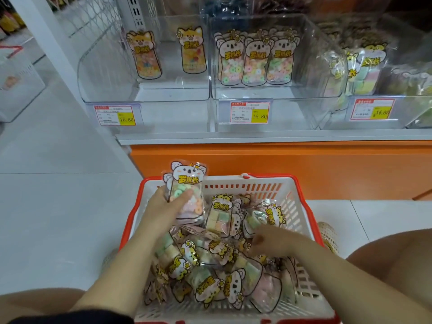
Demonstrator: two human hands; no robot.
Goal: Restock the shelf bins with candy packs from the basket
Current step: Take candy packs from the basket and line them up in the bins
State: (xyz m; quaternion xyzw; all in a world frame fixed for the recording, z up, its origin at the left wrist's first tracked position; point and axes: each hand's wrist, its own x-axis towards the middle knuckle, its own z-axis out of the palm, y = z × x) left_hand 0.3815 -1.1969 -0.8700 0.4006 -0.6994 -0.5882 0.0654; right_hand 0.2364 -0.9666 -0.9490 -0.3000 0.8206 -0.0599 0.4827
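The left hand [163, 206] has its fingers and thumb curled round one koala pack [187, 183]. It holds the pack standing up, over the far left corner of the basket [268, 177]. The right hand [278, 244] is down in the pile of packs [210, 277] in the basket (its fingertips are hidden, so I cannot tell if it has hold of one). Up on the shelf, the middle bin [304, 54] has three koala packs standing in a row. The left bin [105, 66] has two fox packs [192, 51].
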